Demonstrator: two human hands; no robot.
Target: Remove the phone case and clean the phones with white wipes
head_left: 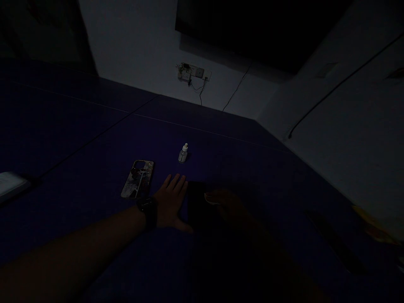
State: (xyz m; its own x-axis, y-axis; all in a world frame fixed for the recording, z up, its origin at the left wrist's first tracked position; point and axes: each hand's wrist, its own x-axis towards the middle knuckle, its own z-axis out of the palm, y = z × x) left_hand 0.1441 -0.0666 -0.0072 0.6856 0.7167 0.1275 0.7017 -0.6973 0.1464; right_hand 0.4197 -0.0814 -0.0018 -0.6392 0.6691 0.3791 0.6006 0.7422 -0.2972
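My left hand [172, 200] lies flat on the dark blue surface [104, 160], fingers spread and holding nothing. Its thumb and forefinger border a black rectangular patch [196, 200]; whether that is an object or a shadow is too dark to tell. Over the patch's right side, my right hand [225, 200] is bent, with a thin pale curved edge [211, 202] at its fingertips. What it grips there cannot be made out. Beyond the left hand stands a small clear dropper bottle [182, 155] with a white top. A patterned phone case [138, 179] lies left of that hand.
A white object [11, 185] sits at the left edge. To the right lies a long dark strip-like object [336, 242]. Sockets with cables [195, 72] are on the wall below a large black screen [252, 29]. The room is very dim.
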